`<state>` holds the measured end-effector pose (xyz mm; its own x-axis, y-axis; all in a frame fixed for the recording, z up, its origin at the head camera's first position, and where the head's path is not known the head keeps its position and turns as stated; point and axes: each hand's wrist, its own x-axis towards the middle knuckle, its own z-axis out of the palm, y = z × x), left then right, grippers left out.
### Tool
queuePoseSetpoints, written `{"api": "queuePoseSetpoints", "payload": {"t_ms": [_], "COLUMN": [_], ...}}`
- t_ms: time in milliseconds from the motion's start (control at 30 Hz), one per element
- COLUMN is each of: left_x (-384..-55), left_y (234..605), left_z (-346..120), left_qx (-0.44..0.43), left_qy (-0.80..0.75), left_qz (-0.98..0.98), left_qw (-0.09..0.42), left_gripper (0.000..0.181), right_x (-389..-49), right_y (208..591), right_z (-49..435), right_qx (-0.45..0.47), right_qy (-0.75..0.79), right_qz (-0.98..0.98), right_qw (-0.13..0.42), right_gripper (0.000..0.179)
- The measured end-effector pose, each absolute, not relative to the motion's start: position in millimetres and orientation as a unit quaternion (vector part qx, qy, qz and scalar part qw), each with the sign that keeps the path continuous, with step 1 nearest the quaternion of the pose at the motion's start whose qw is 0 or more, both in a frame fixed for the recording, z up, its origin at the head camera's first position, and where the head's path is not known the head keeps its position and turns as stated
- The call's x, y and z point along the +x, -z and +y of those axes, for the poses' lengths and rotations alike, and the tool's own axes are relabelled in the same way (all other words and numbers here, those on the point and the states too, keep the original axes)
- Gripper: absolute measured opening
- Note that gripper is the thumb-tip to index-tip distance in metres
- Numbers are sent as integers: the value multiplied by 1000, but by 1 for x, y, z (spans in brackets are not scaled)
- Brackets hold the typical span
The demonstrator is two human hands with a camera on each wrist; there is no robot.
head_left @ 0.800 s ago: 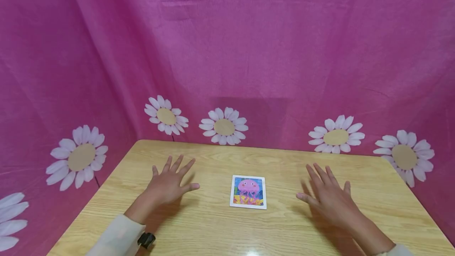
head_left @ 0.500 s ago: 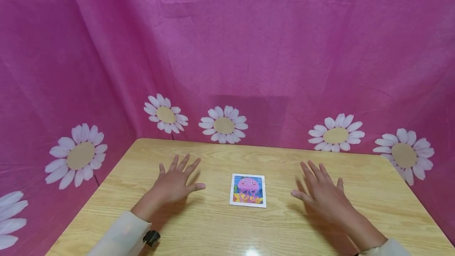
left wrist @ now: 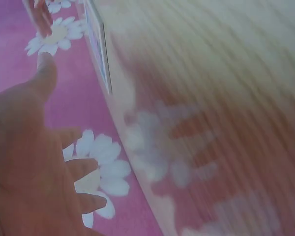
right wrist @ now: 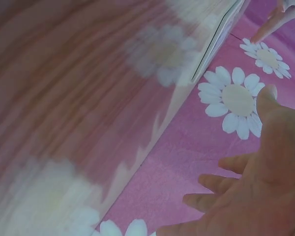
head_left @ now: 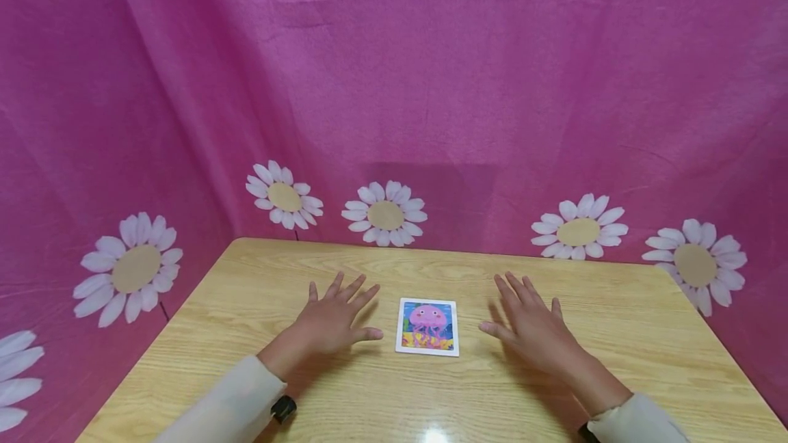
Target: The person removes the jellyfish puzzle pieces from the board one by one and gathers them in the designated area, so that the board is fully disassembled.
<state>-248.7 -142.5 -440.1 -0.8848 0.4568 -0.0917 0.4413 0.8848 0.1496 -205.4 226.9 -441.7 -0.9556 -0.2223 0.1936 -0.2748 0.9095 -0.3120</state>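
Observation:
A square picture tile [head_left: 427, 327] with a white border lies flat on the wooden table; it shows a pink jellyfish over a blue and yellow sea scene. To its left, my left hand [head_left: 332, 322] hovers with fingers spread, the thumb tip just short of the tile's edge. On the other side my right hand [head_left: 534, 327] is likewise spread above the table, its thumb pointing at the tile across a small gap. Neither hand touches the tile. Both wrist views show the tile edge-on, thin and low on the tabletop, with empty palms beside it.
The light wooden table [head_left: 357, 395] ends at a pink cloth backdrop [head_left: 455, 87] printed with white daisies and letters. The cloth also runs along the left side. A black band [head_left: 284, 409] sits at my left wrist by the pale sleeve.
Both hands have moved inward toward the tile, the left one rightward and the right one leftward. Their fingers stay spread, and the tile has kept its place on the table.

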Motion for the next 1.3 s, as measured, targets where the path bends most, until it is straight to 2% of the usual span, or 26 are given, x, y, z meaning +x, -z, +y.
{"api": "queuePoseSetpoints", "payload": {"t_ms": [200,700,1300], "left_x": [-247,-234,-233], "left_y": [444,446,454], "left_z": [-130,-113,-107], "left_qx": [272,326,333], "left_qy": [-60,-72,-49], "left_qz": [958,932,930], "left_qw": [72,141,149], "left_gripper": [83,82,81], "right_x": [-211,-225,-242], "right_y": [442,446,451], "right_z": [216,189,158], "right_qx": [133,154,184], "right_qy": [-180,-196,-244], "right_qz": [-972,-968,-952], "right_qw": [68,43,-27], "right_gripper": [89,89,87]}}
